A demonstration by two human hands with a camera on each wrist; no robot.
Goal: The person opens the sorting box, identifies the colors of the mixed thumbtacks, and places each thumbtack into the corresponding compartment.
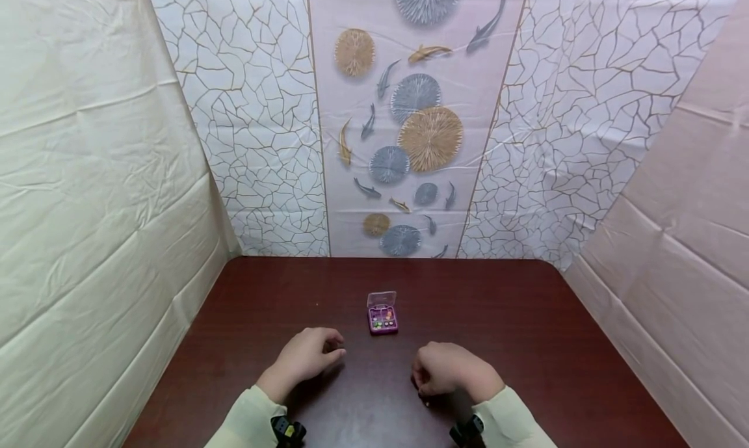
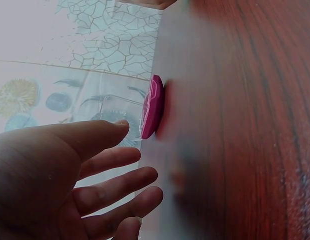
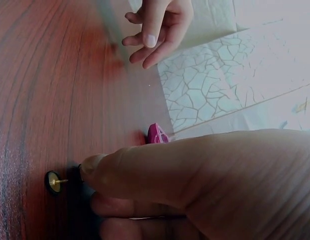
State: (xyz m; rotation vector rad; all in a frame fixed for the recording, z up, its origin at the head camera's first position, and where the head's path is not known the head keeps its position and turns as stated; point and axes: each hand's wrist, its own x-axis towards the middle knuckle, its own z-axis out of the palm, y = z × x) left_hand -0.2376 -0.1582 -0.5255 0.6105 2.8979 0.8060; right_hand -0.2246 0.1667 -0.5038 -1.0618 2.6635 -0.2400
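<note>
A small purple-pink compartment box (image 1: 383,320) stands on the table with its clear lid raised, small coloured pieces inside. My left hand (image 1: 308,355) hovers to the box's near left, fingers loosely bent, holding nothing; the left wrist view shows its fingers apart. My right hand (image 1: 449,370) is low over the table at the box's near right, fingers curled. Its thumb and fingers appear to pinch a small dark-rimmed thing (image 3: 81,173), mostly hidden. Beside that thumb, a thumbtack (image 3: 54,183) with a brass disc and dark rim rests on the table, its pin pointing up.
The dark red-brown wooden table (image 1: 281,292) has rounded far corners. A patterned cloth (image 1: 404,136) hangs behind its far edge. Cream cloth walls (image 1: 105,175) stand along both sides. Each wrist carries a small black camera (image 1: 288,430).
</note>
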